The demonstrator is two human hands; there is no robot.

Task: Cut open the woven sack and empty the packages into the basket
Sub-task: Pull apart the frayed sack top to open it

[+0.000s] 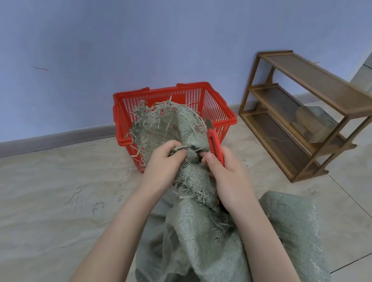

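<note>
The grey-green woven plastic sack (pixel 225 251) slumps on the floor (pixel 33 192) between my forearms. Its frayed neck is bunched up in front of the red slatted plastic basket (pixel 228 120) just beyond. My left hand (pixel 163 161) grips that ragged neck. My right hand (pixel 227 176) pinches it too, while wrapped round the red plastic utility knife (pixel 216 145). Its blade (pixel 208 123) is out, pointing up beside the fabric. A hard tug could jerk it toward my left hand, or snag it in loose strands. No packages show.

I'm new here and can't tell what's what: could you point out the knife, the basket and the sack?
knife (pixel 215 144): head view, middle of its red handle.
basket (pixel 210 104): head view, on its slatted red wall.
sack (pixel 202 248): head view, on the green woven cloth lower down.
</note>
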